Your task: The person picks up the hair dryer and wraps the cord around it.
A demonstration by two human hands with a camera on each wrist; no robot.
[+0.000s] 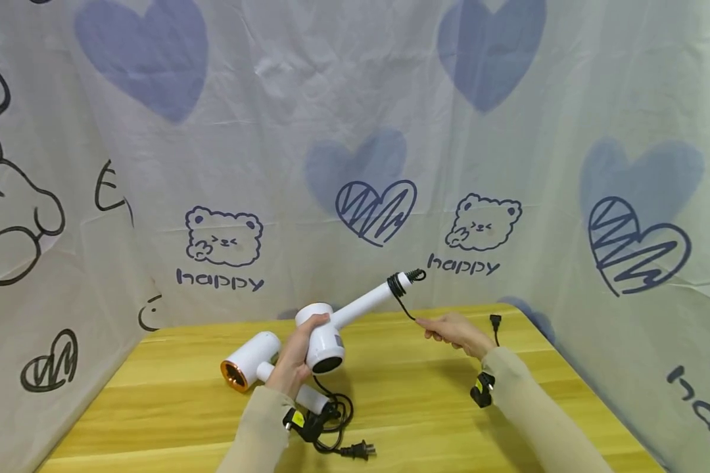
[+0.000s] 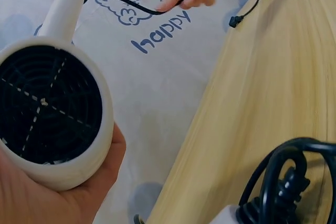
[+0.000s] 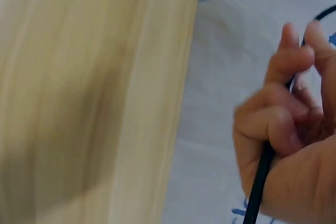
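My left hand (image 1: 296, 358) grips the head of a white hair dryer (image 1: 361, 307), its handle pointing up and to the right above the table. The dryer's dark round grille (image 2: 50, 103) faces the left wrist view. Several turns of black power cord (image 1: 396, 286) circle the handle near its end. My right hand (image 1: 457, 333) pinches the cord, which stretches between the handle and the fingers. In the right wrist view, the cord (image 3: 260, 182) passes through the curled fingers and out below the palm.
Beneath my left arm, a second white hair dryer (image 1: 259, 355) with a copper-coloured rim lies on the wooden table (image 1: 154, 407). Its bundled black cord (image 1: 346, 410) ends in a two-pin plug (image 1: 359, 450). A black cord end (image 1: 495, 320) is at the right. Printed fabric (image 1: 296, 164) surrounds the table.
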